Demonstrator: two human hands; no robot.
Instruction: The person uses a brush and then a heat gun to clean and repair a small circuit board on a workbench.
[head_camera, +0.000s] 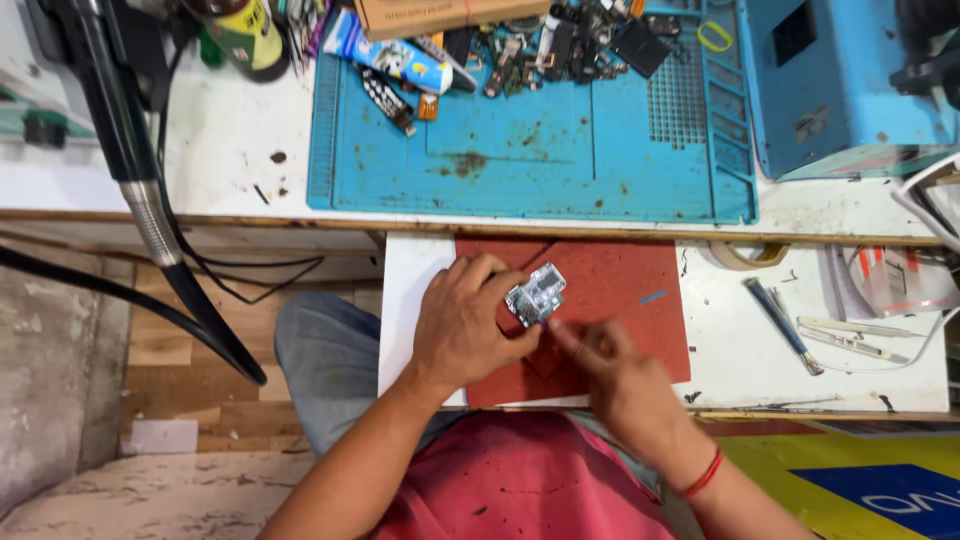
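A small electronics repair workshop — the bench (240, 150) carries a stained blue silicone work mat (530, 140) strewn with tiny parts and boards (560, 45), a glue tube (390, 55), tweezers (855, 340) and a screwdriver (782, 325) — plus a blue machine (840, 80) and a hot-air nozzle hose (150, 220).

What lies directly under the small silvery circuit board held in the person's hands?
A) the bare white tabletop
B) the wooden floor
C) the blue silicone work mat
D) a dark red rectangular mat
D: the small silvery circuit board, pinched by the left hand with the right hand beside it, sits over the dark red rectangular mat.
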